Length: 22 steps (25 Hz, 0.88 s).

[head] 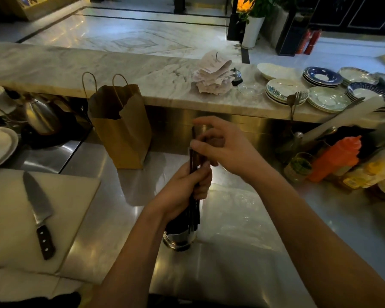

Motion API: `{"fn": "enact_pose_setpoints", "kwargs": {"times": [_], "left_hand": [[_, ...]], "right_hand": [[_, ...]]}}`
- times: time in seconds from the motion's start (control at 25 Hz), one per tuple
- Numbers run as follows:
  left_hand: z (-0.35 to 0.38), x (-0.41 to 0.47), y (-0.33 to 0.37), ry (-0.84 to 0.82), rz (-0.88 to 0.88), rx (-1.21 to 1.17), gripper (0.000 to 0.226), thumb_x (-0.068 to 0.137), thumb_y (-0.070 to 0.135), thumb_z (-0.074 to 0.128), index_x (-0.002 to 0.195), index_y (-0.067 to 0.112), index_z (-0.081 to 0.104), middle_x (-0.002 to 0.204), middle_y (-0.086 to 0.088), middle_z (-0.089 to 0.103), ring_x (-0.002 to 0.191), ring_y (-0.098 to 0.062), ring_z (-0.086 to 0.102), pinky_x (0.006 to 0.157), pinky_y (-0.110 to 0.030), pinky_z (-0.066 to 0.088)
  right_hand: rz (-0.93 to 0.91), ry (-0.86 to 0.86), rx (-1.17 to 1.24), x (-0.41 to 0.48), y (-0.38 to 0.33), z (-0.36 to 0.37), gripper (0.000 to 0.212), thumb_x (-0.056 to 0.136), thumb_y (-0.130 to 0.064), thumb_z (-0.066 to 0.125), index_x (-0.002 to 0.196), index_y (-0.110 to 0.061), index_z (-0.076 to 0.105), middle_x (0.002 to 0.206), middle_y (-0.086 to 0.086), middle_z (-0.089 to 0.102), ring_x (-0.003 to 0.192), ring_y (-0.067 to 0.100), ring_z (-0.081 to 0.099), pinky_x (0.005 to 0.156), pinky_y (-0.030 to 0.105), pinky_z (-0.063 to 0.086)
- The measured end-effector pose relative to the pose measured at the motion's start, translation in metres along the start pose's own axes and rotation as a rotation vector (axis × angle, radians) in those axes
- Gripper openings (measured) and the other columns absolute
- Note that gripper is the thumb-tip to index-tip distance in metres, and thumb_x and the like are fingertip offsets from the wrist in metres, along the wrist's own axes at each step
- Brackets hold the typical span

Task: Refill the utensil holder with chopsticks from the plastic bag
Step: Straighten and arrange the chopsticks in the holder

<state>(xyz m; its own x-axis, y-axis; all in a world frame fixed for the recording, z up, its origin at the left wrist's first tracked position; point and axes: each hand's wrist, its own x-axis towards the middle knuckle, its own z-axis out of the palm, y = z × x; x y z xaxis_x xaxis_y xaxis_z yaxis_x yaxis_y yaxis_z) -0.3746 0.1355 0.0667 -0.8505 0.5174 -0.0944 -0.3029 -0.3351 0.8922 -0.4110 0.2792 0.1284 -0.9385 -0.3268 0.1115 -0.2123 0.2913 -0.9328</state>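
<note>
Head view is showing my left hand (pixel 190 185) wrapping closed around a dark bundle of chopsticks (pixel 194 165), gripping them near the middle of their length, just below the centre of the frame. My right hand (pixel 222 147) is sitting at the top of the bundle — thumb and forefinger pinching narrowly at the upper ends, the other fingers spreading loose above. Whether it is pinching one stick or several, I cannot tell in this dim light.

The bundle is standing nearly upright, its long axis running straight down the picture into the utensil holder (pixel 180 240), a shiny metal cup resting on the steel counter (pixel 242 274) directly beneath my left fist. The lower tips are already reaching into the holder's mouth. So the move ahead, as I am judging it, is purely downward along that axis: my left hand is the nearer one to the holder and is doing the steering, while the right is only steadying the tops.

A clear plastic bag (pixel 242 210) is lying flat just right of the holder. A brown paper bag (pixel 120 127) is standing behind, up and left.
</note>
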Motion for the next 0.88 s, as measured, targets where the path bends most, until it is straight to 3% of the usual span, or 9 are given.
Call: {"fn": "enact_pose_setpoints", "kwargs": {"times": [0.12, 0.2, 0.28, 0.36, 0.48, 0.68, 0.88], "left_hand": [[0.037, 0.003, -0.015, 0.089, 0.044, -0.063, 0.027, 0.097, 0.027, 0.046, 0.08, 0.029, 0.066, 0.065, 0.002, 0.035, 0.051, -0.008, 0.028, 0.046, -0.02, 0.024], [0.059, 0.0, -0.021, 0.163, 0.078, -0.13, 0.019, 0.095, 0.026, 0.044, 0.095, 0.018, 0.061, 0.066, 0.002, 0.046, 0.049, -0.007, 0.032, 0.045, -0.02, 0.026], [0.08, -0.014, -0.032, 0.23, 0.148, -0.078, 0.024, 0.098, 0.025, 0.04, 0.111, 0.008, 0.052, 0.069, 0.005, 0.053, 0.051, -0.006, 0.034, 0.047, -0.019, 0.029], [0.099, -0.032, -0.044, 0.267, 0.233, -0.001, 0.028, 0.104, 0.023, 0.036, 0.119, 0.004, 0.051, 0.072, 0.006, 0.058, 0.053, -0.006, 0.035, 0.048, -0.018, 0.032], [0.12, -0.057, -0.058, 0.308, 0.295, 0.056, 0.03, 0.105, 0.022, 0.037, 0.12, 0.01, 0.06, 0.083, -0.001, 0.065, 0.057, -0.007, 0.042, 0.052, -0.018, 0.038], [0.169, -0.103, -0.094, 0.303, 0.375, 0.092, 0.027, 0.102, 0.025, 0.043, 0.117, 0.017, 0.065, 0.094, -0.003, 0.07, 0.058, -0.007, 0.048, 0.054, -0.017, 0.041], [0.234, -0.144, -0.126, 0.338, 0.358, 0.116, 0.031, 0.105, 0.024, 0.036, 0.117, 0.009, 0.06, 0.081, 0.005, 0.067, 0.054, -0.006, 0.043, 0.052, -0.018, 0.038]], "right_hand": [[-0.054, -0.072, 0.06, -0.019, 0.005, -0.021, 0.04, 0.087, -0.015, 0.07, 0.123, -0.024, 0.057, 0.09, -0.003, 0.073, 0.077, 0.004, 0.071, 0.059, 0.014, 0.052], [-0.072, -0.068, 0.073, -0.029, 0.005, -0.034, 0.027, 0.087, -0.013, 0.069, 0.112, -0.019, 0.062, 0.091, -0.001, 0.073, 0.084, 0.01, 0.072, 0.066, 0.025, 0.059], [-0.071, -0.09, 0.12, -0.046, 0.005, -0.045, 0.021, 0.086, -0.011, 0.069, 0.105, -0.017, 0.063, 0.092, 0.001, 0.073, 0.086, 0.014, 0.073, 0.073, 0.034, 0.061], [-0.057, -0.154, 0.156, -0.066, 0.003, -0.053, 0.022, 0.086, -0.008, 0.07, 0.106, -0.012, 0.064, 0.096, 0.007, 0.073, 0.088, 0.017, 0.072, 0.07, 0.032, 0.061], [-0.055, -0.256, 0.159, -0.097, -0.003, -0.06, 0.023, 0.086, -0.004, 0.067, 0.109, -0.005, 0.064, 0.097, 0.011, 0.072, 0.088, 0.018, 0.072, 0.07, 0.024, 0.057], [-0.096, -0.278, 0.125, -0.172, -0.013, -0.069, 0.022, 0.086, -0.002, 0.067, 0.107, -0.008, 0.066, 0.094, 0.006, 0.072, 0.088, 0.018, 0.072, 0.075, 0.029, 0.058], [-0.066, -0.279, 0.152, -0.246, -0.018, -0.082, 0.032, 0.084, -0.002, 0.069, 0.115, -0.009, 0.062, 0.094, 0.004, 0.073, 0.087, 0.015, 0.073, 0.071, 0.023, 0.057]]}}
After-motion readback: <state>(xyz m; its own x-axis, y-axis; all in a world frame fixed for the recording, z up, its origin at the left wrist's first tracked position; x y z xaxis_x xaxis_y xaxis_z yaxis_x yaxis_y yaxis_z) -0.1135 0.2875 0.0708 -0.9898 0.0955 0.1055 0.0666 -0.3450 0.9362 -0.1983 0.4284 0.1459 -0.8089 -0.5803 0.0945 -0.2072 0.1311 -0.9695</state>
